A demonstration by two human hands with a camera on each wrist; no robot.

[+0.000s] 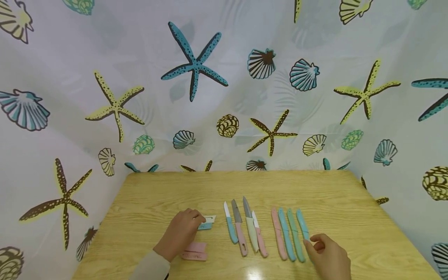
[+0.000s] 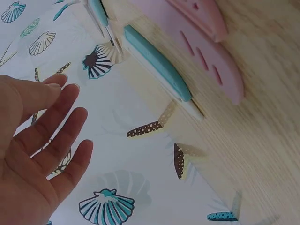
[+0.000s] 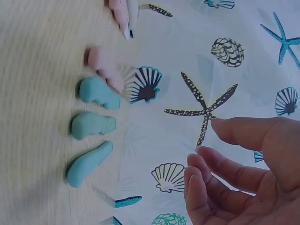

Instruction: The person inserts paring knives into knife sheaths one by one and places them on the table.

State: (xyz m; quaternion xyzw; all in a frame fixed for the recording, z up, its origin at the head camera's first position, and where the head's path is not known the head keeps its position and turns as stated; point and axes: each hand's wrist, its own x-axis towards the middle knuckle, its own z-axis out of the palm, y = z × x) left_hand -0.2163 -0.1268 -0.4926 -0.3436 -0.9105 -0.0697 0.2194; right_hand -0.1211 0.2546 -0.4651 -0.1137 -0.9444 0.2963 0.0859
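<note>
Left hand (image 1: 181, 233) empty, fingers loosely spread, by the white and blue covers (image 1: 206, 226); 2 pink covers (image 1: 194, 256) nearer the wrist. 4 bare-bladed knives (image 1: 240, 238) mid-tabletop (image 1: 350, 198). Right hand (image 1: 330, 256) empty, thumb-finger gap narrow, by rightmost of 4 slim pink/blue/green tools (image 1: 286, 235).

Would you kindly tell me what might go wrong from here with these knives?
The bare-bladed blue-handled knife lies not far from the left hand, so a careless reach might end in a cut. The white-handled knife and the small pink-handled knife lie close together, so lifting one could drag the other. The right hand is beside the rightmost blue piece; a nudge might push it against the green piece.
</note>
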